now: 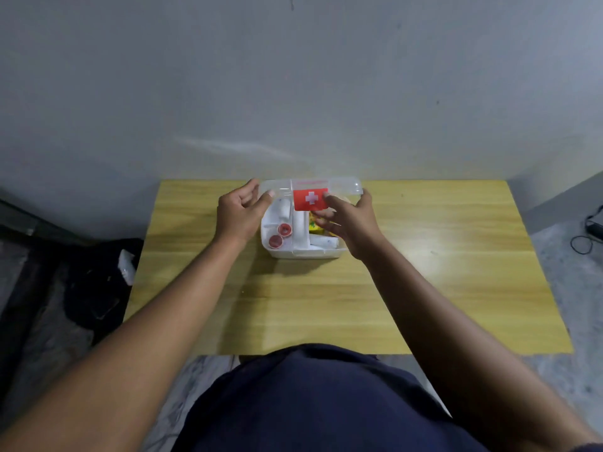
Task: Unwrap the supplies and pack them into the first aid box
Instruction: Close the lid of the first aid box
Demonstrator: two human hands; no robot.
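A white first aid box [303, 252] stands on the wooden table [326, 305], toward the far edge. Its clear lid [346, 185], with a red label bearing a white cross [310, 199], is tilted up over the back of the box. My left hand [238, 213] touches the lid's left end with its fingers. My right hand [352, 220] grips the lid's right side, thumb on the label. Inside the box lie two red-capped round containers [280, 234], white bandage rolls [323, 241] and a yellow packet [313, 223], partly hidden by my right hand.
A grey wall rises right behind the table. A black bag [98, 288] with a small white item lies on the floor at the left. Black cables [584, 239] lie on the floor at the far right.
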